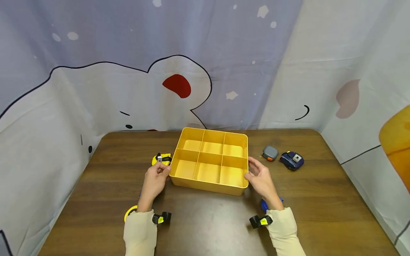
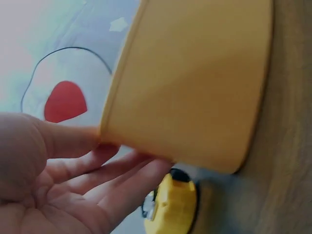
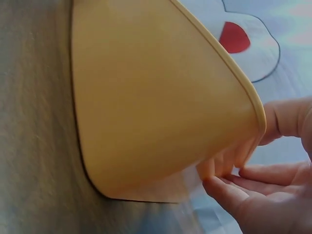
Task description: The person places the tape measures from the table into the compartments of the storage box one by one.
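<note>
A yellow six-compartment organizer box (image 1: 206, 185) sits on the table, its compartments holding nothing. At its left side, my left hand (image 1: 155, 183) grips the wall near the front corner, thumb by the rim and fingers against the outside, as the left wrist view shows. My right hand (image 1: 263, 181) holds the opposite side, its thumb at the rim and its fingers along the outer wall in the right wrist view. Just behind the left hand lies a yellow tape measure (image 1: 164, 159) with a black strap.
Right of the box lie a small grey tape measure (image 1: 270, 153) with an orange button and a dark blue tape measure (image 1: 291, 160). A yellow round object (image 1: 129, 212) and a blue object (image 1: 264, 205) are partly hidden by the forearms. A printed curtain (image 1: 237, 71) hangs behind the table.
</note>
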### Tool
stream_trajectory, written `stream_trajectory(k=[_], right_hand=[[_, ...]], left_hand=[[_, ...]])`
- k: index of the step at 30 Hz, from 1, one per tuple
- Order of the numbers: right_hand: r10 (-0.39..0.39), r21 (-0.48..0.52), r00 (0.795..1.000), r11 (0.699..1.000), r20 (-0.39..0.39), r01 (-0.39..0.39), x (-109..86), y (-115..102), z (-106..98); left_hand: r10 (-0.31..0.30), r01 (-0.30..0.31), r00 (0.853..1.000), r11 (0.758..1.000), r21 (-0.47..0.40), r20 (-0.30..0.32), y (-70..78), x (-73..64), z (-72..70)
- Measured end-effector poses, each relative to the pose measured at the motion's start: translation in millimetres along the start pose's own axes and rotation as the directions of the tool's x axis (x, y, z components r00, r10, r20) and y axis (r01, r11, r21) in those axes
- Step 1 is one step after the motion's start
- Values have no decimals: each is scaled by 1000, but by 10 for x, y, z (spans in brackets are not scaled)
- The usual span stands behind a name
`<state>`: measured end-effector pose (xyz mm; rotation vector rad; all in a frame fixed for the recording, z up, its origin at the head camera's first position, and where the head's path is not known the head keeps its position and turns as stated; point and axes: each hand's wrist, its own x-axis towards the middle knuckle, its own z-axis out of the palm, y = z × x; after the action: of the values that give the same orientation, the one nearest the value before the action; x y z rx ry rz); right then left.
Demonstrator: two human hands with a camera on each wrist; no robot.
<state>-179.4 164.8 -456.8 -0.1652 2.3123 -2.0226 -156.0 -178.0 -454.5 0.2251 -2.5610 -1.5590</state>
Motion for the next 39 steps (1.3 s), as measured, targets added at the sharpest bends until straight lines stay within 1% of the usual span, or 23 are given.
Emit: stream_trajectory(k=[1, 3, 7, 9, 13, 16, 17, 19, 20, 23, 25, 28, 30, 34, 35, 37, 39], right_hand=[[1, -4, 1000, 1000, 10, -1, -2, 3, -21], [4, -17, 999, 1000, 32, -3, -2, 8, -59], [11, -51, 996, 999, 84, -7, 3, -2, -131], [6, -60, 995, 998, 102, 0, 17, -10, -160], [-10, -69, 989, 997, 147, 21, 49, -21, -211], [-2, -88, 981, 996, 192, 19, 25, -6, -248], [0, -96, 979, 995, 206, 20, 9, -4, -262], [5, -116, 974, 993, 228, 22, -24, -4, -289], [6, -123, 972, 992, 234, 23, -37, -8, -301], [14, -137, 969, 990, 248, 21, -62, -28, -330], [33, -148, 965, 989, 259, 6, -74, -33, -345], [54, -152, 962, 988, 266, -14, -91, -27, -373], [55, -140, 967, 990, 249, -20, -101, -22, -399], [20, -156, 979, 988, 201, 12, -109, -24, -477], [12, -174, 981, 985, 195, 23, -109, -31, -499], [12, -242, 980, 970, 201, 37, -114, -44, -542], [27, -299, 975, 953, 219, 41, -128, -44, -575]], left_hand=[[-20, 21, 999, 1000, -22, 36, 3, -5, -17], [-54, 61, 993, 996, -58, 107, 9, -17, -53], [-84, 99, 972, 993, -58, 218, 19, -35, -125], [-87, 102, 963, 994, -50, 254, 32, -30, -150], [-74, 85, 953, 996, -24, 293, 47, -13, -145], [-92, 108, 930, 994, -26, 356, 32, -25, -107], [-98, 119, 922, 992, -33, 375, 25, -34, -93], [-104, 137, 910, 989, -56, 402, 15, -52, -71], [-101, 144, 908, 986, -78, 407, 15, -60, -62], [-86, 143, 911, 983, -112, 402, 10, -76, -43], [-95, 161, 906, 979, -127, 413, 6, -87, -39], [-111, 181, 895, 976, -125, 432, -1, -107, -38], [-108, 174, 895, 978, -115, 433, -6, -116, -35], [-74, 117, 905, 990, -77, 419, -1, -103, -30], [-62, 102, 908, 992, -74, 414, 2, -96, -27], [-47, 83, 913, 994, -71, 405, 17, -85, -26], [-43, 82, 916, 993, -82, 398, 16, -86, -18]])
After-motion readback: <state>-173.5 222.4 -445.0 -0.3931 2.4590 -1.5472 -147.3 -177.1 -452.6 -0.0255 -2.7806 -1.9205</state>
